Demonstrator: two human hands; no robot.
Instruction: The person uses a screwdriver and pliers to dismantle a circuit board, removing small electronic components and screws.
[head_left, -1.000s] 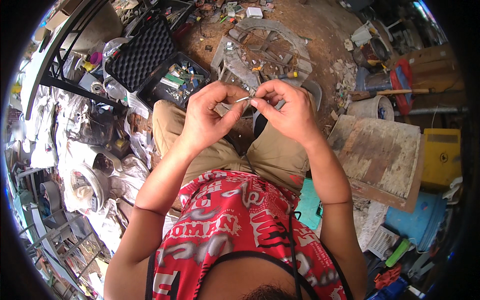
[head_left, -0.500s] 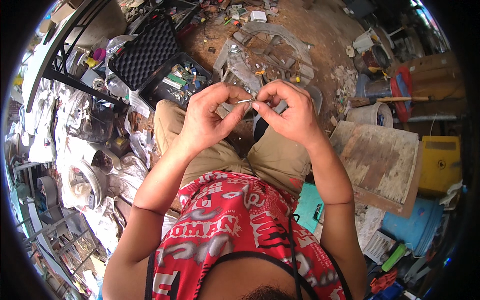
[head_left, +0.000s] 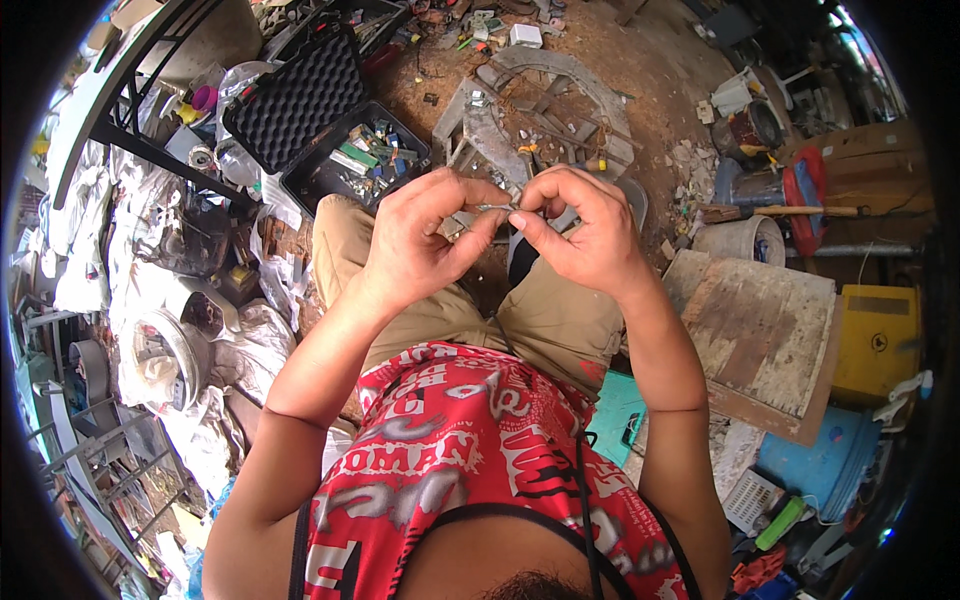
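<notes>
My left hand [head_left: 428, 232] and my right hand [head_left: 582, 228] meet above my knees, each pinching with thumb and forefinger. Between the fingertips sits a small thin piece that looks like metal; the fingers hide most of it, and its kind does not show. Past my left hand lies an open hard case with a foam-lined black lid [head_left: 292, 102]. Several small circuit parts [head_left: 372, 150] rest inside it, some green, some silver. Directly beyond my hands a round grey frame with spokes [head_left: 612, 105] lies on the ground.
To the right are a stained wooden board [head_left: 765, 335], a yellow box [head_left: 877, 340], a blue container [head_left: 815, 460] and a bucket [head_left: 740, 240]. A teal case [head_left: 618, 410] is by my right hip. White sacks [head_left: 255, 350] and scrap crowd the left, beneath a dark metal frame [head_left: 165, 165].
The silvery piece showed as a short bar between my fingertips; now the fingers cover more of it. Both hands keep nearly the same place, and the view has shifted slightly.
</notes>
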